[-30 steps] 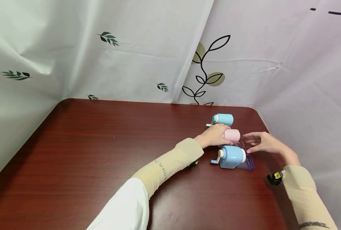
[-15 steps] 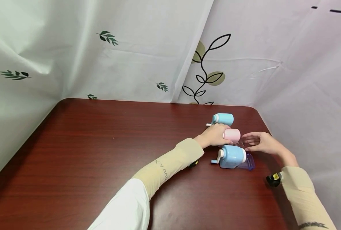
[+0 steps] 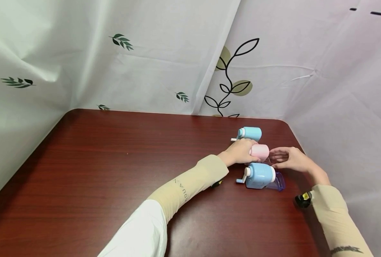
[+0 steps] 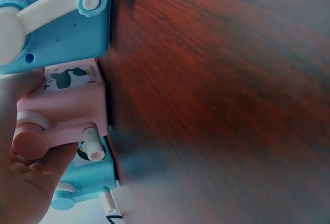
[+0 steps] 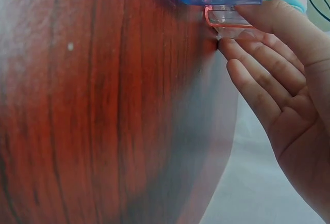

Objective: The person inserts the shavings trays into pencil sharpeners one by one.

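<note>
My left hand (image 3: 242, 150) grips a pink hand-crank pencil sharpener (image 3: 259, 152) from its crank side, at the right of the table. In the left wrist view, fingers and thumb lie on either side of the pink body, around the crank. My right hand (image 3: 291, 159) is at the sharpener's other end, its fingers fairly straight. In the right wrist view, the thumb and fingertips are at a clear tray with a pinkish rim (image 5: 227, 17); whether they touch it I cannot tell. Close on the near side lies a blue sharpener (image 3: 259, 175), with a light blue sharpener (image 3: 252, 133) behind.
A transparent blue tray (image 3: 278, 182) sticks out on the right of the near blue sharpener. The dark red wooden table (image 3: 120, 171) stretches to the left. White patterned curtains (image 3: 145, 64) hang along its back and sides.
My right hand has moved slightly left, closer to the pink pencil sharpener. The left hand keeps its grip in the same place.
</note>
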{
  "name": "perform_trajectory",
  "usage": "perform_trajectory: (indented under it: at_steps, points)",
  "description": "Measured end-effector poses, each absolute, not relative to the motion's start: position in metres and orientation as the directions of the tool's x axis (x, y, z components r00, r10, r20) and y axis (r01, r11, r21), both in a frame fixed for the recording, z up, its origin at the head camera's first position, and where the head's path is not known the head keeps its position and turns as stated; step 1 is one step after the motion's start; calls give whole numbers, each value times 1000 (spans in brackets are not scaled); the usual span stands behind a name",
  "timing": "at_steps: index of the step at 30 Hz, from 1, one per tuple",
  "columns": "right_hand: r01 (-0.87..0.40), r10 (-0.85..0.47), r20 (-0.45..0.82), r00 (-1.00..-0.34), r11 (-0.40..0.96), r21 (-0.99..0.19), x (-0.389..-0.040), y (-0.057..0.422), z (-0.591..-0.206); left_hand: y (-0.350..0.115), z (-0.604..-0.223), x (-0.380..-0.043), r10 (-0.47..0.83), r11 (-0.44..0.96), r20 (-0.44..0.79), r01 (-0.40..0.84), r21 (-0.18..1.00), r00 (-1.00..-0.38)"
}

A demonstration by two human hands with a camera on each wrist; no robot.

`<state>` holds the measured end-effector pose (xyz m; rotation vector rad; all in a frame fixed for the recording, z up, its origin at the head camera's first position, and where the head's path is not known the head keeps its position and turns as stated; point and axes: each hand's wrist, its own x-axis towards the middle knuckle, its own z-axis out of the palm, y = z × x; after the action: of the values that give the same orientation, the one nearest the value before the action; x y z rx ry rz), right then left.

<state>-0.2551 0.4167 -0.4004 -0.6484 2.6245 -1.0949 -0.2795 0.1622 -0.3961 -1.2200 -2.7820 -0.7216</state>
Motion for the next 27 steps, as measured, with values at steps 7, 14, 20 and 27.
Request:
perform_trajectory:
  at_steps: [7, 14, 20, 27]
  points:
    - [-309, -474, -20, -880, 606, -733, -255, 413, -402, 162, -395, -279, 691, 597, 176, 691, 406, -701]
    - [-291, -465, -42, -884, 620, -729, -257, 407, -401, 163, -396, -279, 694, 589, 183, 695, 413, -697]
    - [-283, -449, -61, -891, 657, -698, -258, 405, -399, 164, -398, -280, 691, 587, 189, 694, 417, -698]
    - [-288, -451, -76, -889, 683, -671, -260, 403, -396, 163, -396, -280, 690, 603, 171, 690, 400, -703]
